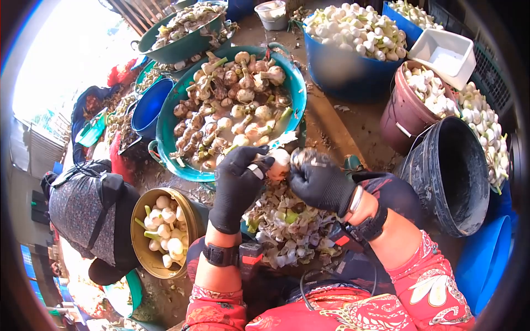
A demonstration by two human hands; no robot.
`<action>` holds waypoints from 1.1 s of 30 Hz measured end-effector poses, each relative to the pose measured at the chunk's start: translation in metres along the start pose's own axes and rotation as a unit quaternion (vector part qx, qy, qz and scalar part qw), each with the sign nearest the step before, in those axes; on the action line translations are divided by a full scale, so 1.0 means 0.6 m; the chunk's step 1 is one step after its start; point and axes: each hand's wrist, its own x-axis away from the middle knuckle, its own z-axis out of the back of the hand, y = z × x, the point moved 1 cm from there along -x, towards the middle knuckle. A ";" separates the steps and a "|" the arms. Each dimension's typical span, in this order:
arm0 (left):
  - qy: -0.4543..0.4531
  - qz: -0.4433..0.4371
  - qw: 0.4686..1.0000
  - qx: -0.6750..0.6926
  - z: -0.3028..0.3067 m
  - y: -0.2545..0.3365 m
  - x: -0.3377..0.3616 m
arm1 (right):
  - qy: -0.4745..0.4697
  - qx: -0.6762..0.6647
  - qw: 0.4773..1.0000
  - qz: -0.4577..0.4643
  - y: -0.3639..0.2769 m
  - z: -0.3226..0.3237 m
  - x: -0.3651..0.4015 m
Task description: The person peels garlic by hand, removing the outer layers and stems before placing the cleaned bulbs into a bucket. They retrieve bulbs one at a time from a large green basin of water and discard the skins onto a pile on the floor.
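Both my hands wear black gloves and meet over my lap. My left hand (pixel 238 182) is closed on a garlic bulb (pixel 279 164), whitish with a brown-tinged underside; a pale band shows across one of its fingers. Just to the right, my right hand (pixel 324 185) is closed against the bulb's side, pinching brownish, papery garlic skin (pixel 307 159) that is partly blurred. Below lies a heap of loose garlic peelings (pixel 287 226). Beyond my hands stands a teal tub (pixel 301 94) of unpeeled bulbs in cloudy water.
At left is a yellowish bucket (pixel 193 220) of peeled bulbs, beside a person (pixel 91 215) bending over. A blue tub (pixel 342 74) heaped with white garlic stands at the back. On the right are a maroon bucket (pixel 395 118) of garlic and a tilted black bucket (pixel 450 176).
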 end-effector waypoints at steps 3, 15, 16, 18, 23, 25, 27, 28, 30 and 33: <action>0.014 0.154 0.968 0.200 0.010 0.009 0.001 | -0.047 0.065 0.997 -0.011 0.012 -0.040 0.058; -0.031 0.183 0.910 0.370 -0.001 0.013 0.005 | -0.030 -0.604 0.759 -0.240 -0.027 0.039 -0.014; -0.028 0.186 0.910 0.369 -0.006 0.011 0.006 | -0.083 -0.624 0.724 -0.283 -0.023 0.037 -0.022; -0.013 -0.037 0.982 0.186 -0.018 0.014 0.008 | -0.135 -0.362 0.922 -0.009 0.005 0.025 -0.025; -0.017 -0.262 0.956 -0.130 -0.008 -0.029 -0.011 | -0.031 -0.543 0.784 -0.299 0.016 0.010 -0.023; 0.007 -0.141 0.989 -0.037 -0.021 -0.053 -0.017 | -0.013 -0.569 0.774 -0.278 0.031 -0.009 -0.024; -0.002 -0.059 0.998 0.026 -0.025 -0.068 -0.019 | 0.044 -0.509 0.829 -0.226 0.031 -0.029 -0.027; -0.005 -0.059 0.998 0.025 -0.032 -0.067 -0.019 | 0.046 -0.511 0.828 -0.228 0.034 -0.039 -0.030; 0.032 -0.043 0.992 0.116 -0.047 -0.061 -0.019 | 0.175 -0.238 0.954 -0.037 0.041 -0.050 -0.033; 0.018 -0.169 0.979 -0.109 -0.035 -0.034 -0.022 | 0.199 -0.169 0.965 0.006 0.023 -0.032 -0.031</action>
